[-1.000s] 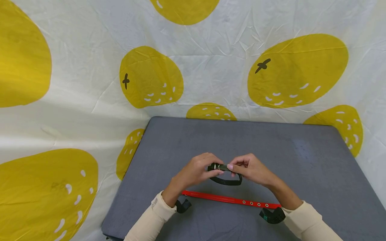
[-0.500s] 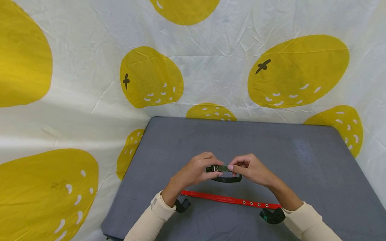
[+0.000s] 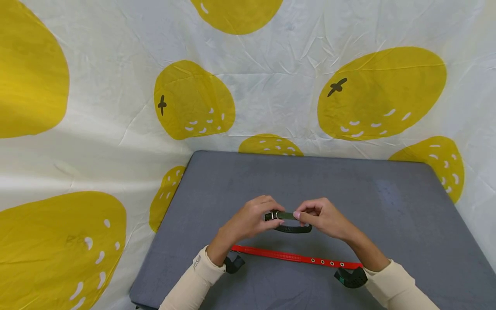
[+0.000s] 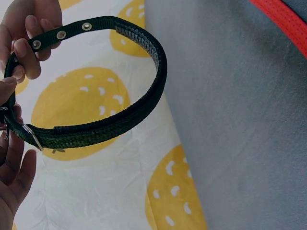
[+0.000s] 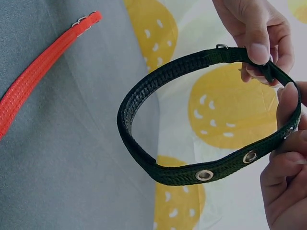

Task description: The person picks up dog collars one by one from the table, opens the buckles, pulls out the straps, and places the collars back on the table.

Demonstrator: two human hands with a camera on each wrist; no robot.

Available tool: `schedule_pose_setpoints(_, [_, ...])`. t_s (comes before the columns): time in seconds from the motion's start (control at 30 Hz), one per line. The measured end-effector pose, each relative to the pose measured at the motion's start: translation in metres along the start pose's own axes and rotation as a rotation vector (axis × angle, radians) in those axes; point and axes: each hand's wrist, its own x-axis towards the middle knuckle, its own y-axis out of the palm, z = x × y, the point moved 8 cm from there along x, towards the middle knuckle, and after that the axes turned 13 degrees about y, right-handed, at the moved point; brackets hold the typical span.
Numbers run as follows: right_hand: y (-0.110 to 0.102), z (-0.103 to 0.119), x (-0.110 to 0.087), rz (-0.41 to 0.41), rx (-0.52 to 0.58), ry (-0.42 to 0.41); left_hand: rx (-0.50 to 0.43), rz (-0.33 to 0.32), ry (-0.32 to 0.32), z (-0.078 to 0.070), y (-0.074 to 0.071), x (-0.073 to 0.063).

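A dark green webbing collar [image 3: 293,229] is held up in a loop above the grey table. My left hand [image 3: 253,217] pinches it at the buckle end, beside a metal ring [image 4: 33,137]. Thumb and fingers of my right hand [image 3: 322,218] pinch the strap end with the metal eyelets [image 5: 205,175]. In the right wrist view, the strap's end runs to the buckle between the two hands; fingers hide whether it is fastened. Black padding [image 5: 136,98] lines the inside of the loop.
A red collar [image 3: 286,256] with metal eyelets lies straight across the grey table [image 3: 329,181], nearer the person than the hands. Dark wrist-worn devices [image 3: 350,277] sit under both forearms. A white cloth with yellow fruit prints [image 3: 271,99] hangs behind and to the left.
The buckle end of the green collar has shifted and turned slightly in the left hand, and the lower loop has swung a little. The right hand is nearly still; the red collar has not moved.
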Motion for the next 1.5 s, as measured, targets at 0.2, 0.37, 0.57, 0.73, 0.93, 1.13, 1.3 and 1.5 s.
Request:
schedule_pose_setpoints(0.2, [-0.001,0.001,-0.001,-0.041,-0.029,0.017,0.062,0.014,-0.011,0.002,0.001,-0.001])
schedule_pose_setpoints(0.37, [-0.003,0.004,-0.003,-0.074,-0.024,-0.009,0.097,-0.001,-0.014,0.003,0.000,0.000])
schedule_pose_setpoints(0.57, [-0.005,0.002,-0.004,-0.108,-0.023,0.000,0.062,-0.013,-0.057,0.007,-0.001,-0.002])
schedule_pose_setpoints(0.73, [-0.008,-0.001,-0.005,-0.140,-0.042,0.022,0.015,-0.016,-0.131,0.013,-0.002,-0.006])
schedule_pose_setpoints(0.93, [-0.011,-0.002,-0.007,-0.170,-0.044,0.032,0.003,-0.048,-0.134,0.017,-0.005,-0.008])
schedule_pose_setpoints(1.13, [-0.017,-0.003,-0.010,-0.227,-0.048,0.069,-0.005,-0.077,-0.133,0.018,-0.010,-0.010])
schedule_pose_setpoints(1.3, [-0.025,-0.005,-0.013,-0.280,-0.005,0.086,-0.022,-0.101,-0.156,0.022,-0.015,-0.015])
schedule_pose_setpoints(1.5, [-0.042,-0.009,-0.019,-0.453,0.063,0.062,-0.064,-0.128,-0.202,0.031,-0.021,-0.023])
